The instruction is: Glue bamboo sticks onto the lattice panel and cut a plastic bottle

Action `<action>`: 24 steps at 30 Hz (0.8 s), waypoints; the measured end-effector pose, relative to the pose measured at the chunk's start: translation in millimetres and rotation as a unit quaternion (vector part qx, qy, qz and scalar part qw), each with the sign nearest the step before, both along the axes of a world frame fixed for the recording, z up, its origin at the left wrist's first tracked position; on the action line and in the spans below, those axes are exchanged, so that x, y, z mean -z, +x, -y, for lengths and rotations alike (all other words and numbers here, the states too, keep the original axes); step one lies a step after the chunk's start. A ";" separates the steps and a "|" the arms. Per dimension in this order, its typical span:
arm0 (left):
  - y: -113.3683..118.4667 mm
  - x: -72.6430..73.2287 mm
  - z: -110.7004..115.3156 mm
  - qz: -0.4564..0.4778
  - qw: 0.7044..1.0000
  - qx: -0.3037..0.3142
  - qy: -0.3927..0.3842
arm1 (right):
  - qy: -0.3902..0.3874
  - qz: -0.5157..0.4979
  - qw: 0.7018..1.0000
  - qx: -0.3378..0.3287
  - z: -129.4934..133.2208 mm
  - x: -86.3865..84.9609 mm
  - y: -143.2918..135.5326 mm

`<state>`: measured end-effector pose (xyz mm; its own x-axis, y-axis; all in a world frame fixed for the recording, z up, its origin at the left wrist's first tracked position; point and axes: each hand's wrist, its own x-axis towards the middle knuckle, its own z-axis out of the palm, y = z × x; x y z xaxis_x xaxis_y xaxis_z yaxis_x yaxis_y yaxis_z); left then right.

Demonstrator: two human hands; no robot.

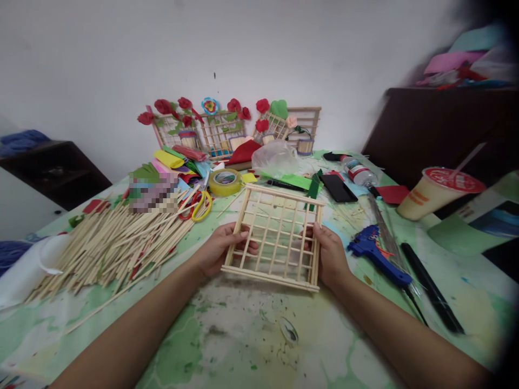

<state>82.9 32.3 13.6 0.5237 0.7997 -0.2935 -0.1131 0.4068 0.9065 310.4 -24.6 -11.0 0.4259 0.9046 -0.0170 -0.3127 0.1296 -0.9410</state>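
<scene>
A square lattice frame of pale wooden sticks [275, 240] is held up, slightly tilted, over the middle of the table. My left hand [223, 249] grips its left side, the thumb on top and the fingers showing through the gaps. On the right side my right hand [330, 254] holds the frame's edge, with some fingers behind the lattice. Left of the frame lies a big loose pile of thin sticks [121, 243]. To the right a blue glue gun [379, 255] rests on the table.
Scissors with yellow handles [201, 206], a tape roll [225, 182] and a black phone [338, 187] lie behind the frame. A drink cup [438, 194] stands at right. Lattices with paper flowers [223, 129] lean on the wall. A black stick [432, 286] lies near my right forearm.
</scene>
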 end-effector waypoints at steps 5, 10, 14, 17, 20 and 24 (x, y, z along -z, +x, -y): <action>0.6 3.9 1.8 -0.012 1.000 0.009 -0.023 | -0.024 -0.037 0.998 -0.051 1.5 2.2 0.2; 7.2 8.0 6.9 0.010 0.999 0.012 -0.052 | 0.033 0.025 0.999 0.015 -7.1 7.8 13.5; 9.7 7.9 10.5 0.013 0.999 -0.008 -0.036 | 0.128 0.337 0.922 0.142 -9.4 2.2 30.0; 9.5 5.1 14.5 0.015 1.000 -0.012 -0.004 | 0.180 0.496 0.841 0.115 -6.0 -5.2 37.3; 9.6 1.0 20.1 0.025 0.999 -0.014 0.027 | 0.205 0.577 0.782 0.115 -2.5 -10.0 40.2; 11.9 -3.9 25.8 0.026 0.998 -0.024 0.051 | 0.229 0.607 0.746 0.148 -1.1 -13.4 42.6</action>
